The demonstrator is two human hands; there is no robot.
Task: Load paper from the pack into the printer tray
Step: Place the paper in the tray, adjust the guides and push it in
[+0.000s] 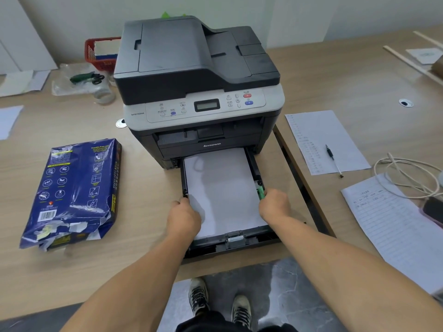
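Now squaring limp, slippery paper [223, 188] in pulled-out tray [249, 238], frame centre: left hand [183, 218] curled on stack's left edge, right hand [274, 203] pinching green guide [261, 194]; best held by edges.

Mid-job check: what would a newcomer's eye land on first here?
The dark printer at centre, its tray pulled out and holding white paper. The left hand and right hand rest at the stack's edges. The torn blue paper pack lies on the desk to the left.

printer [199, 92] front: "lenovo" | panel, left: "M7615DNA" | paper pack [72, 190]: "Trouble-Free", "A4"
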